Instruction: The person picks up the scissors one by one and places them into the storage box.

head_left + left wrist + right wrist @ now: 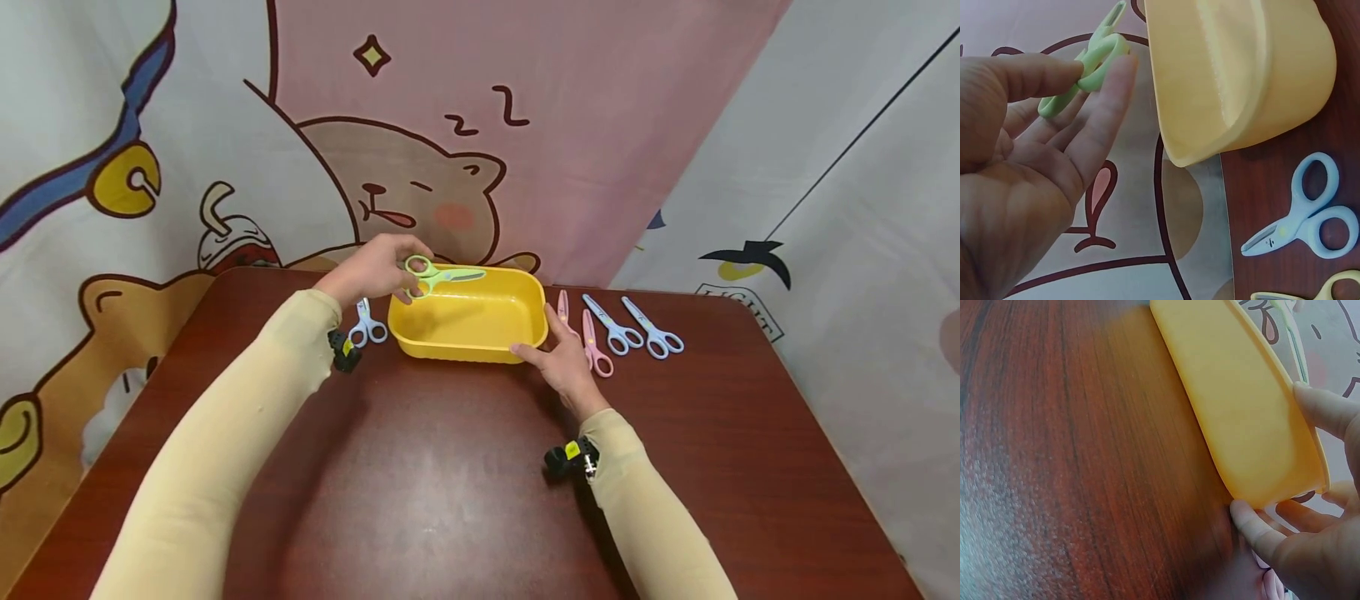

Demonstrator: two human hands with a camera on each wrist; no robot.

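Over the left part of a yellow plastic bin (457, 353), my left hand (377, 268) pinches green scissors (455, 275) by the handle loops, between thumb and fingers. Their blades point right across the bin's far side. In the left wrist view the thumb presses one loop of the green scissors (1094, 69). My right hand (564, 367) holds the bin at its near right corner, thumb at the rim and fingers along the right end. The right wrist view shows the bin's yellow side wall (1235, 400) between that thumb and the fingers.
Blue scissors (363, 321) lie left of the bin, with yellow scissors (1330, 289) beside them in the left wrist view. Right of it, pink scissors (590, 335) and two blue scissors (651, 323) lie on the brown table (427, 475). A printed curtain (600, 125) hangs behind.
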